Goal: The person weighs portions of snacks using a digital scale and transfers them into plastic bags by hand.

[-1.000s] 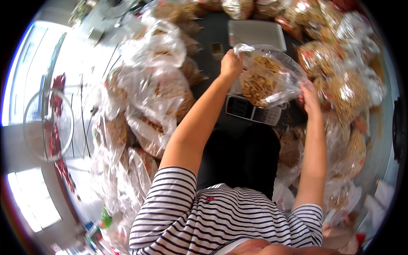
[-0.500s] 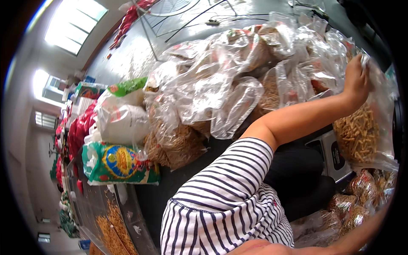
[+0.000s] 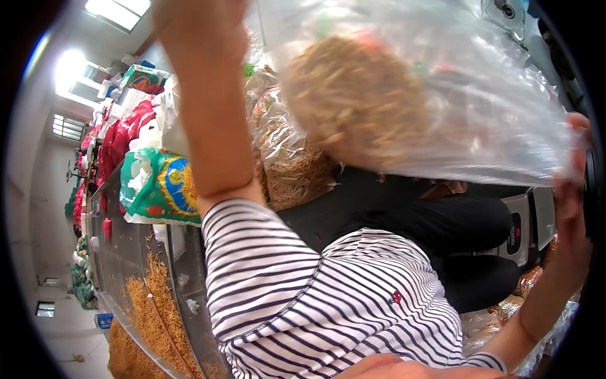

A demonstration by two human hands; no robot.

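A large clear plastic bag with tan stick-shaped pieces in it hangs slanted in front of me. Its filled part lies to the left, and its loose film stretches to the right. My right hand is closed on the bag's right end, slightly blurred. Raised at the top left, my left hand is beside the bag's left edge. Its fingers are cut off by the frame and smeared, so their grip cannot be made out. Below the bag, a grey scale shows next to my knees.
Behind the held bag stand other filled clear bags. A green printed sack is to the left. Nearer, a dark table bears a heap of orange-brown sticks. Small shiny packets lie at the lower right.
The bag has risen from beside the scale and swung left across the view. My left arm has moved from far right to upper left. My right hand has come into view, gripping the bag.
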